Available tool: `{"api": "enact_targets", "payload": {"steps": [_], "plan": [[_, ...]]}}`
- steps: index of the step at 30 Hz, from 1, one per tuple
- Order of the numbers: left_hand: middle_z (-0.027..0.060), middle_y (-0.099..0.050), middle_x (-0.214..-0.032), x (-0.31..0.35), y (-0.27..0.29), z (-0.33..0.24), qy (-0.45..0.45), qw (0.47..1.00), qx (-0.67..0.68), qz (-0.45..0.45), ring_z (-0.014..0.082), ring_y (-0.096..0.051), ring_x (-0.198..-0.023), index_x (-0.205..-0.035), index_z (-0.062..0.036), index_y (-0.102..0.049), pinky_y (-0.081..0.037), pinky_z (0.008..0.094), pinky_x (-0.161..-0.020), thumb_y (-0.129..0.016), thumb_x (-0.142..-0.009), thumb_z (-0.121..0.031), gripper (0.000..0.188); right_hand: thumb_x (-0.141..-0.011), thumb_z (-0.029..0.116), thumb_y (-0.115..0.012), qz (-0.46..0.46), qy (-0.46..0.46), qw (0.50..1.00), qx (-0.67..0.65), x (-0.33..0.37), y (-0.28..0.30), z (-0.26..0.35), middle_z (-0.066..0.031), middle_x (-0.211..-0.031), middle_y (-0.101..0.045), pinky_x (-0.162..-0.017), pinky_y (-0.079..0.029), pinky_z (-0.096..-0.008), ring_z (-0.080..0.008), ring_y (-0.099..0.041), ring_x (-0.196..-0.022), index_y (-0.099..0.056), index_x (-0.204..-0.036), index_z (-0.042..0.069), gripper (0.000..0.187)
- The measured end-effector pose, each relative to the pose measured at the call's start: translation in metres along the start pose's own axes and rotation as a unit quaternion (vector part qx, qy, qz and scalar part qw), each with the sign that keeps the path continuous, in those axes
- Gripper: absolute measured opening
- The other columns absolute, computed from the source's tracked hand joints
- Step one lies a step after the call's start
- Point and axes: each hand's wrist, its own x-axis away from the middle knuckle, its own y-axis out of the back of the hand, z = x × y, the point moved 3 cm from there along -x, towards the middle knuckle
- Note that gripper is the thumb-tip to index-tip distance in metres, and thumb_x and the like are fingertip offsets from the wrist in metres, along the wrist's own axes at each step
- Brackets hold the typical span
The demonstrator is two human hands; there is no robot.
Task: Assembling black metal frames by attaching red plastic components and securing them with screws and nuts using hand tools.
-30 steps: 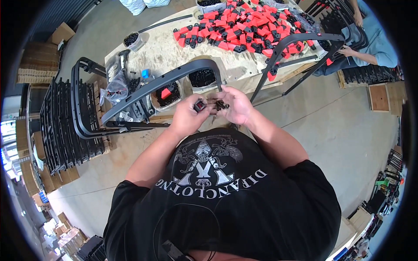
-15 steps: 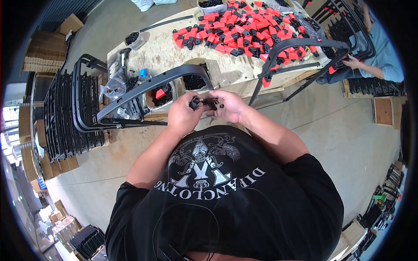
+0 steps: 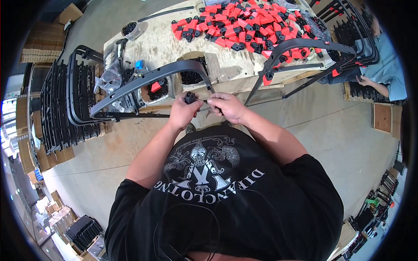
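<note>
My left hand (image 3: 183,114) is closed around a small black plastic part (image 3: 190,98), whose upper end sticks out above the thumb. Right beside it, my right hand (image 3: 229,107) has its fingers curled, thumb and forefinger pinching a tiny dark piece close to the left thumb. Most of what lies in the right palm is hidden. Just beyond both hands is the lower end of a bent black tubular frame (image 3: 150,79), which rests across the table's near edge.
Red-and-black plastic parts (image 3: 244,26) are heaped on the wooden table (image 3: 161,48). Containers of small black hardware (image 3: 191,77) stand near its front. A second black frame (image 3: 300,42) leans at right, near a co-worker's hand (image 3: 365,81). Stacked frames (image 3: 65,104) fill the left.
My right hand has turned from an open palm bearing small dark fasteners to a closed pinch. The left hand now holds the black part more upright. The co-worker's hand has shifted away from the frame.
</note>
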Motion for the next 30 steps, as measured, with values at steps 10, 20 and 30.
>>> {"api": "enact_targets", "payload": {"steps": [10,20,30], "plan": [[0.0112,-0.07,-0.097,-0.054,-0.041,0.06,0.093,0.972,0.184,0.115,0.0169,-0.067,-0.084,-0.116,0.0046,-0.058,-0.054,0.0298,-0.072,-0.07,-0.095,-0.009,0.027,-0.096,0.026,-0.067,-0.143,-0.048,0.988,-0.027,-0.006,0.052,0.001,0.0092,-0.065,-0.042,-0.044,-0.021,-0.0246,-0.004,-0.032,-0.049,-0.063,-0.092,0.01,0.017],[0.0067,-0.068,-0.089,-0.064,-0.046,0.059,0.111,0.965,0.217,0.099,0.0147,-0.063,-0.074,-0.106,-0.001,-0.064,-0.05,0.0287,-0.064,-0.071,-0.093,-0.007,0.016,-0.098,0.026,-0.067,-0.146,-0.019,0.989,0.026,-0.034,0.047,0.014,0.0095,-0.066,-0.041,-0.047,-0.023,-0.0247,-0.004,-0.032,-0.051,-0.062,-0.092,0.011,0.018],[0.0087,-0.068,-0.098,-0.069,-0.043,0.067,0.138,0.952,0.248,0.118,0.0186,-0.066,-0.086,-0.11,-0.0022,-0.064,-0.054,0.0322,-0.08,-0.071,-0.093,-0.008,0.019,-0.1,0.026,-0.065,-0.055,-0.083,0.992,-0.08,-0.048,0.061,0.012,0.008,-0.065,-0.041,-0.048,-0.024,-0.0245,-0.0048,-0.032,-0.051,-0.057,-0.089,0.012,0.019]]}}
